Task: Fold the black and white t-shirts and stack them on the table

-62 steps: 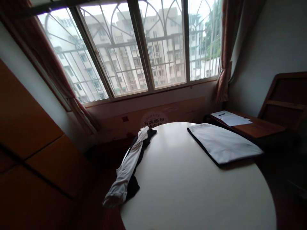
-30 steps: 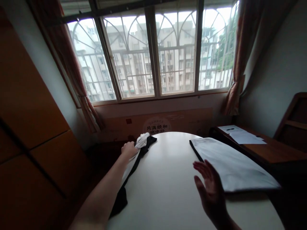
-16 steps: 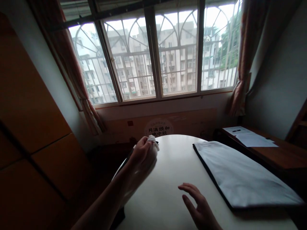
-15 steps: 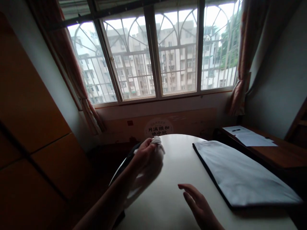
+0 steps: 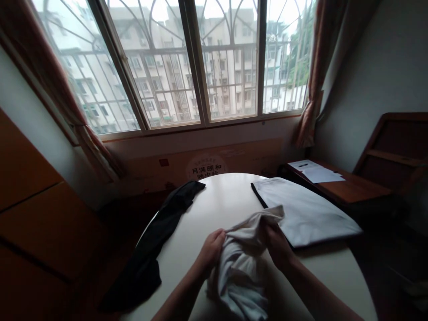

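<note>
A crumpled light grey cloth garment (image 5: 242,263) hangs between my two hands above the near part of the round white table (image 5: 217,200). My left hand (image 5: 211,250) is closed on its left edge. On the other side, my right hand (image 5: 277,243) grips the garment near its top, with the fingers partly hidden by folds. Its exact kind is hard to tell in this bunched state. To the right lies a flat, folded white cloth (image 5: 304,211) with a dark edge. A black garment (image 5: 160,240) is spread along the table's left rim, partly hanging over it.
A low wooden table (image 5: 361,189) at the right bears white papers (image 5: 316,171) with a small dark object on them. Behind it stands a wooden chair (image 5: 391,147). An orange-brown cabinet (image 5: 30,223) is at the left. Windows with tied curtains (image 5: 309,111) line the far side.
The light garment has come from the left side to the middle, nearer to me. My right hand, open and free before, now grips it too. The view has shifted, and the black garment shows more fully.
</note>
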{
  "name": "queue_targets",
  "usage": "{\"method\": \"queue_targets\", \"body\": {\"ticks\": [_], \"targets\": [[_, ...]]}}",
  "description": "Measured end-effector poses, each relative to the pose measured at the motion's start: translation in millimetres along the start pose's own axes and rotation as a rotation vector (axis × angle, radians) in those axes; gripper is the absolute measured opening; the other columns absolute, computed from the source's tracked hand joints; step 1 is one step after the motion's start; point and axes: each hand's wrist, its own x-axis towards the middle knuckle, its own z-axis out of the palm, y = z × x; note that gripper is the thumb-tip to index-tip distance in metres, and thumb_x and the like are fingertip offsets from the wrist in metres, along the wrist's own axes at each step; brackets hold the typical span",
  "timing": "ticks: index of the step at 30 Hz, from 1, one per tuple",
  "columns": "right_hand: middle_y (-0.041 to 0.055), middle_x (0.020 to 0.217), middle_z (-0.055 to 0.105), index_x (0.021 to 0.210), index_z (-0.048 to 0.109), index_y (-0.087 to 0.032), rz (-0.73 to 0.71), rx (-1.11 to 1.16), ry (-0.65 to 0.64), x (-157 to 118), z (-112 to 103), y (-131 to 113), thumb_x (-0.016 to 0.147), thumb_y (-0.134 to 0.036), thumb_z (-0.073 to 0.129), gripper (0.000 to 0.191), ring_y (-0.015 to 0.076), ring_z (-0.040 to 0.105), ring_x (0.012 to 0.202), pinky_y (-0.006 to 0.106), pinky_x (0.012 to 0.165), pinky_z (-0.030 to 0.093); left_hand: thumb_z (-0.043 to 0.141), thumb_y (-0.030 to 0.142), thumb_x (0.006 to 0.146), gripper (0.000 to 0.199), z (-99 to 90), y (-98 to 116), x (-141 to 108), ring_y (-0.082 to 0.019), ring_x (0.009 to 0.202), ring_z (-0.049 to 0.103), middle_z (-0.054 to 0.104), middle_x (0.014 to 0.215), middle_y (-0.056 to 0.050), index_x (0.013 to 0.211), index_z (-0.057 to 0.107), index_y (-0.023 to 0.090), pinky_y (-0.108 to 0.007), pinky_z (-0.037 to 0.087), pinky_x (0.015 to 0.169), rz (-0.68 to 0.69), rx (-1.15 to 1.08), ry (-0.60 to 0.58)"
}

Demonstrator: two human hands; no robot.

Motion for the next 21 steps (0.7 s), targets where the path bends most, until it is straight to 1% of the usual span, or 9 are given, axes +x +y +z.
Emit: {"method": "queue_targets", "body": {"ticks": [2,4,7,9,10,12,15,17,21], "targets": [[0.0116,0.089,0.075,0.093,0.074,-0.015,0.136,-0.040,0.011,3.0,0.0,3.2,0.066,-0.063,0.080,0.055,0.0291,0.070,0.088,0.044,0.087,0.056,0.062,0.036,0.077,0.033,-10.6,-18.9,11.0,-0.025,0.089,0.063,0.070,0.100,-0.010,0.101,0.069,0.016,-0.038,0.051,0.083,0.089,0.187,0.125],[0.0099,0.086,0.074,0.091,0.073,-0.013,0.197,-0.082,-0.077,2.3,4.1,3.9,0.063,-0.058,0.083,0.054,0.0265,0.068,0.081,0.040,0.080,0.056,0.063,0.029,0.075,0.046,-14.9,-26.3,13.0,-0.027,0.103,0.063,0.067,0.119,-0.013,0.119,0.066,0.017,-0.041,0.050,0.091,0.221,0.265,0.153],[0.0083,0.089,0.074,0.099,0.074,-0.014,0.148,-0.101,-0.274,-5.7,10.9,0.1,0.073,-0.054,0.076,0.048,0.0241,0.067,0.082,0.037,0.079,0.054,0.067,0.032,0.080,0.050,-10.4,-22.4,4.7,-0.028,0.119,0.059,0.064,0.132,-0.013,0.130,0.062,0.021,-0.043,0.046,0.104,0.372,0.272,0.009],[0.0074,0.095,0.073,0.105,0.073,-0.015,0.056,-0.130,-0.441,-13.2,12.6,-4.4,0.080,-0.044,0.069,0.038,0.0236,0.067,0.089,0.035,0.085,0.052,0.070,0.037,0.082,0.053,-4.2,-18.3,-0.9,-0.029,0.121,0.060,0.065,0.132,-0.012,0.133,0.060,0.022,-0.043,0.047,0.104,0.348,0.211,-0.075],[0.0066,0.096,0.073,0.106,0.073,-0.016,0.005,-0.177,-0.526,-16.6,12.5,-6.4,0.081,-0.037,0.067,0.034,0.0230,0.066,0.091,0.034,0.085,0.052,0.070,0.038,0.082,0.050,-1.6,-17.2,-2.2,-0.029,0.119,0.061,0.067,0.128,-0.012,0.129,0.062,0.021,-0.041,0.049,0.101,0.318,0.177,-0.103],[0.0046,0.093,0.072,0.105,0.073,-0.016,-0.090,-0.329,-0.628,-21.0,10.9,-8.9,0.079,-0.027,0.066,0.029,0.0208,0.064,0.084,0.029,0.077,0.050,0.071,0.036,0.080,0.032,1.0,-16.8,-1.3,-0.028,0.106,0.065,0.073,0.110,-0.010,0.107,0.070,0.018,-0.036,0.051,0.092,0.273,0.143,-0.125],[0.0036,0.087,0.071,0.098,0.075,-0.016,-0.197,-0.524,-0.543,-18.6,6.5,-6.7,0.078,-0.024,0.066,0.023,0.0191,0.062,0.077,0.026,0.071,0.048,0.069,0.031,0.076,0.014,-2.6,-18.0,5.2,-0.021,0.082,0.063,0.069,0.078,-0.004,0.075,0.064,0.017,-0.028,0.049,0.075,0.270,0.077,-0.039],[0.0046,0.083,0.071,0.091,0.075,-0.016,-0.236,-0.593,-0.383,-12.4,2.4,-2.8,0.083,-0.030,0.065,0.019,0.0195,0.063,0.076,0.027,0.071,0.048,0.068,0.028,0.072,0.013,-8.0,-18.1,9.5,-0.017,0.074,0.058,0.064,0.072,0.000,0.073,0.062,0.017,-0.025,0.046,0.069,0.299,-0.043,0.079],[0.0049,0.075,0.066,0.081,0.070,-0.017,-0.345,-0.665,-0.121,0.1,-7.4,2.6,0.091,-0.047,0.061,0.033,0.0180,0.060,0.070,0.027,0.064,0.045,0.065,0.020,0.066,0.011,-19.8,-15.9,13.8,-0.011,0.068,0.051,0.058,0.069,0.005,0.073,0.057,0.018,-0.021,0.042,0.065,0.363,-0.264,0.258]]}}
